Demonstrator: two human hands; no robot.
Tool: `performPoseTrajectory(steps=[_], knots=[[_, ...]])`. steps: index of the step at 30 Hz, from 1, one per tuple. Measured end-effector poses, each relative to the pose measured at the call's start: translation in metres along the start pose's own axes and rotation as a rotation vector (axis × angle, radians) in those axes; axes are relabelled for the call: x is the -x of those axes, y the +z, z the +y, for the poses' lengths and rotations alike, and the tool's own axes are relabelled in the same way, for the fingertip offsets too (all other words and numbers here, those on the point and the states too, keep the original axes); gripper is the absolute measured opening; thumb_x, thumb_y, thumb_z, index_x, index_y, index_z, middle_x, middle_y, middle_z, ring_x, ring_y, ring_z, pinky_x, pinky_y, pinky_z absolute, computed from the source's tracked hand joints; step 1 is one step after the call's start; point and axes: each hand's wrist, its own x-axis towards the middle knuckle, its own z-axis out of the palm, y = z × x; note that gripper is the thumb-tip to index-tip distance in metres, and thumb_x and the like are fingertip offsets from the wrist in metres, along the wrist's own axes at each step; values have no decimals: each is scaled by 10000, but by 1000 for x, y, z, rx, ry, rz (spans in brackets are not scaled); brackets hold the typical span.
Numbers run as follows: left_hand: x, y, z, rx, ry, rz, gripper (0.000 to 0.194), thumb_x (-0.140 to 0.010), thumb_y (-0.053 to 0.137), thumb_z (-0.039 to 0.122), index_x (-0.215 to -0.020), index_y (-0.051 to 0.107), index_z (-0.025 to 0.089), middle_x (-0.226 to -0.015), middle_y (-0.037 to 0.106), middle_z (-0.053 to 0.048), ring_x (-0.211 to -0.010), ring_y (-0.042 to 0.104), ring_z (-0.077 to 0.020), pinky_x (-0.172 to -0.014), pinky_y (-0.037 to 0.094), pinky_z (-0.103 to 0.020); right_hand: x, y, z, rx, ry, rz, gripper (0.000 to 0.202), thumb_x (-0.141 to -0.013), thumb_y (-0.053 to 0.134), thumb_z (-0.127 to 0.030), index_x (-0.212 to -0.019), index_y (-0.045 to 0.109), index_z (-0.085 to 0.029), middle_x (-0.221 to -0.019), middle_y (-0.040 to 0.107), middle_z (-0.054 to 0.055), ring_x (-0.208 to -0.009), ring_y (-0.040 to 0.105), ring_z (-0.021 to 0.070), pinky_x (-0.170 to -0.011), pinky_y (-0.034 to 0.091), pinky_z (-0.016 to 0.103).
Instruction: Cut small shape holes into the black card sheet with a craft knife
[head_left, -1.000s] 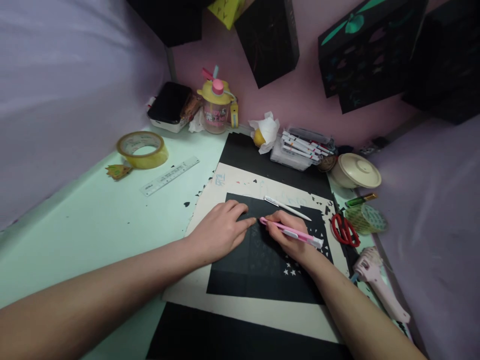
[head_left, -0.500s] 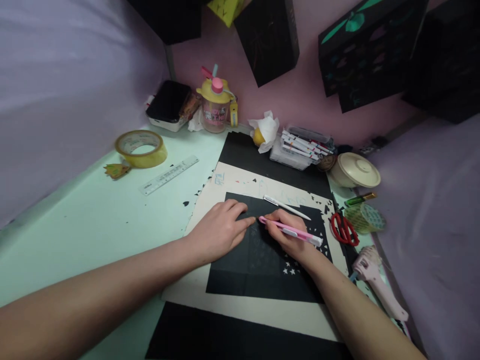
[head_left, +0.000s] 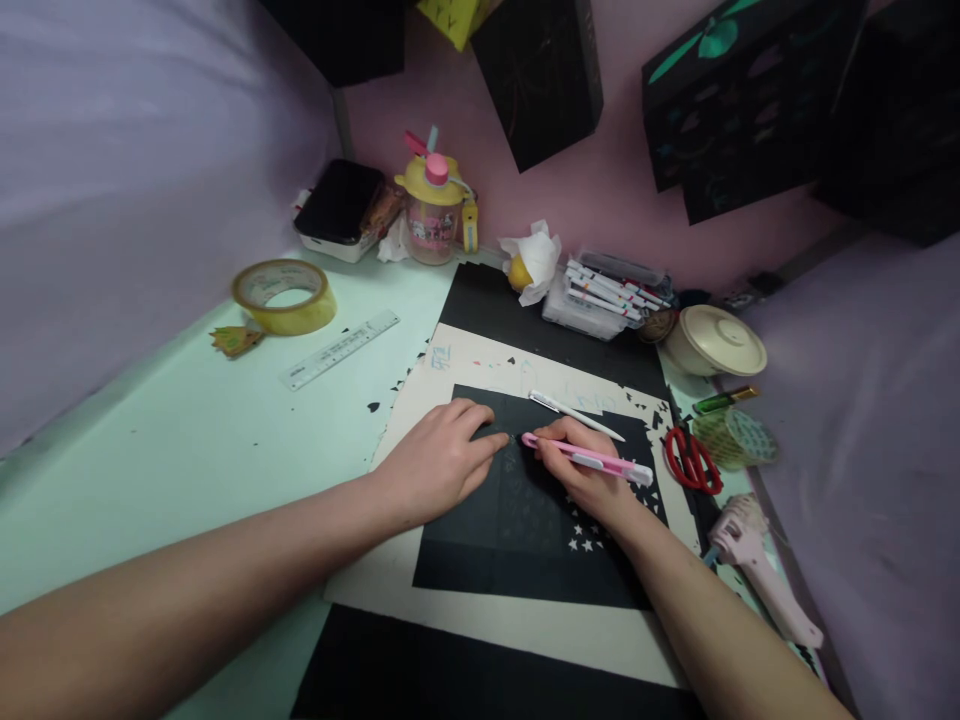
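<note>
A black paper sheet (head_left: 480, 550) with small star and triangle cut-outs on its right side lies on a cream board (head_left: 540, 630). Spread across the upper left of the sheet is my left hand (head_left: 442, 460), fingers apart and holding nothing. My right hand (head_left: 585, 470) grips a pink craft knife (head_left: 600, 460), its front end low over the sheet just right of my left fingertips. The blade tip is too small to make out. Beyond my right hand lies a white pen (head_left: 577, 414).
Tape roll (head_left: 319, 310) and clear ruler (head_left: 345, 350) lie left. Behind stand a yellow-lidded cup (head_left: 433, 215) and a marker box (head_left: 589, 315). Right are a lidded bowl (head_left: 720, 342), red scissors (head_left: 691, 462) and a glue gun (head_left: 765, 570). Black boxes (head_left: 540, 80) hang above.
The knife and my right hand have shifted very slightly to the right. My left hand rests in the same place.
</note>
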Motion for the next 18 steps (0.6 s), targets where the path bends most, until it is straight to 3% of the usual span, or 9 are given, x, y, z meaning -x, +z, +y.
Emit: performPoseTrajectory(steps=[18], knots=[[0, 1, 1, -6, -4, -3, 318, -896, 452, 190, -1188, 579, 168, -1129, 528, -120, -1062, 468, -257, -862, 452, -410, -2, 0, -1, -45, 43, -26, 161, -891, 546, -312, -810, 625, -198, -773, 670, 29, -713, 622, 164, -647, 470, 275]])
